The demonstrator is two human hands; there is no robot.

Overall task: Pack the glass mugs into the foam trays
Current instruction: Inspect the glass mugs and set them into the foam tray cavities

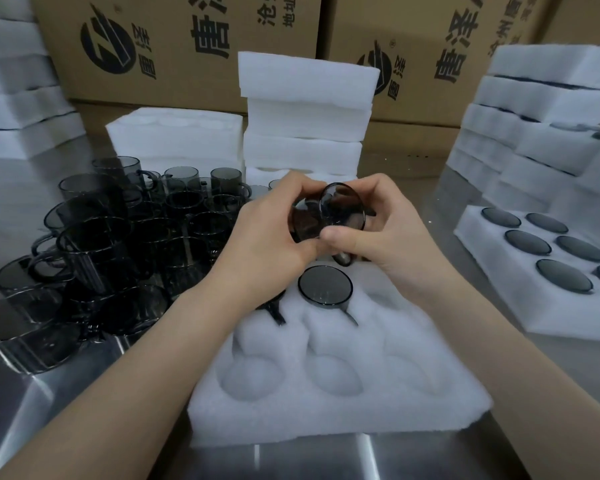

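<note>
Steel tabletop (291,459) is carrying a white foam tray (343,420), one smoky glass mug (325,286) sitting in a far pocket. Just above, left hand (267,237) and right hand (388,233) are gripping a second mug (326,216), fingers curled round it. Further left, loose mugs (111,244) are crowding; cartons (174,46) are standing behind.

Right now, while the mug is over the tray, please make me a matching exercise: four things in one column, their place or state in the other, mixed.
1. held mug
2. front foam tray
3. right foam tray
4. loose mugs

A. crowded on the table, left side
B. every visible pocket filled
C. gripped by left hand and right hand
D. near pockets empty

Pairs: 1-C, 2-D, 3-B, 4-A
</note>
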